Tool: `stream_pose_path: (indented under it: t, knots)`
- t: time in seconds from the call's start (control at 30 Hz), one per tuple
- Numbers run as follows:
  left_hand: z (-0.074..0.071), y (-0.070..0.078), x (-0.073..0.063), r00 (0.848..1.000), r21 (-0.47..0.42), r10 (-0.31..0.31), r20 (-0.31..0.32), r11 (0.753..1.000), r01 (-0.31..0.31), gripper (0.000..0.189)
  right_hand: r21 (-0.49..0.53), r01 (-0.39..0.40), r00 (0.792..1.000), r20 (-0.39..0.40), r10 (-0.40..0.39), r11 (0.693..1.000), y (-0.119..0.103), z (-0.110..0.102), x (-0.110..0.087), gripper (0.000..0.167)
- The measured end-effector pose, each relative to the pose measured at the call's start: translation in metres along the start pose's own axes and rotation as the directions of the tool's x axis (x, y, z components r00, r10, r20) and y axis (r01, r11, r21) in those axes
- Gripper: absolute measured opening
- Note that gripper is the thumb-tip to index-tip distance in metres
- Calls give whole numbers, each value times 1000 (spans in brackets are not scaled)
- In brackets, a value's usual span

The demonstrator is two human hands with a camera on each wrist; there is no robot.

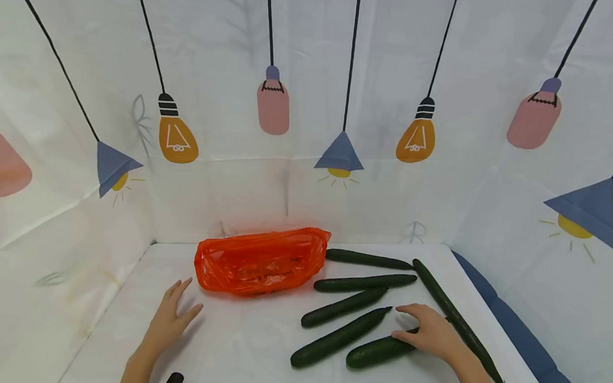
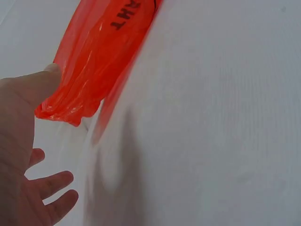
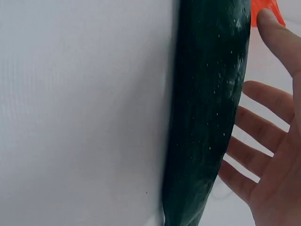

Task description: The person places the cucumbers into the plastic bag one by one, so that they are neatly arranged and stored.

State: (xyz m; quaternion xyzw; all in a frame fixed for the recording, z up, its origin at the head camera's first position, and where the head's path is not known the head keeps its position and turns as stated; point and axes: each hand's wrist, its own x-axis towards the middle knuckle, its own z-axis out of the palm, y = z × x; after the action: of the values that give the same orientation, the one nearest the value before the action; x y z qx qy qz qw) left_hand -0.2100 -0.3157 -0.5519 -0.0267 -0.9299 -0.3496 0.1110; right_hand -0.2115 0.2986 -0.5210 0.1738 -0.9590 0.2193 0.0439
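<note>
Several long dark green cucumbers lie on the white table [image 1: 236,350]. My right hand [image 1: 431,335] is over the far end of the nearest cucumber [image 1: 378,352], partly hiding it. In the right wrist view, a cucumber [image 3: 209,94] fills the middle, and the right hand's fingers [image 3: 258,129] are spread behind it without curling round it; whether they touch it I cannot tell. My left hand [image 1: 167,317] is held above the table with fingers spread and nothing in them. Beyond it lies an orange-red plastic bag [image 1: 261,261] with dark print.
Beside the nearest one is another cucumber [image 1: 340,338], with more fanned out behind. A long cucumber [image 1: 456,318] runs along the table's right side. White cloth walls [image 1: 306,197] with printed lamps stand around, and blue padding [image 1: 517,335] lines the right edge.
</note>
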Motion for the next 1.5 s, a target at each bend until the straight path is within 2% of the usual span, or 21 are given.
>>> stream_pose_path:
  t: [0.13,0.27,0.6,0.83,0.9,1.03,1.2,1.4,1.5]
  knots:
    - [6,9,8,999,-134,-16,-34,991,11,72,1,37,999,9,-37,999,-3,-1,4,63]
    - [11,18,20,997,-210,-15,-81,978,-2,64,26,48,998,25,-49,998,-5,-1,6,63]
    - [25,27,40,979,-245,-49,-197,969,-1,49,80,3,989,147,-14,997,-14,2,-3,66]
    - [37,30,54,954,-255,-26,-298,966,-53,48,133,13,984,174,-36,991,-12,4,-5,64]
    - [40,31,58,954,-262,-37,-296,964,-44,49,140,16,983,180,-41,990,-11,6,-5,63]
    - [44,34,67,964,-279,-48,-260,960,-27,50,161,17,981,188,-47,987,-8,7,-3,61]
    - [47,35,78,959,-263,-49,-279,964,-27,49,190,51,977,193,-89,980,-9,3,3,56]
    - [63,28,80,963,-244,-119,-240,968,59,50,218,84,962,236,-136,972,-2,1,-3,47]
    - [68,26,80,966,-252,-139,-217,964,81,49,249,110,956,239,-171,962,4,1,-5,46]
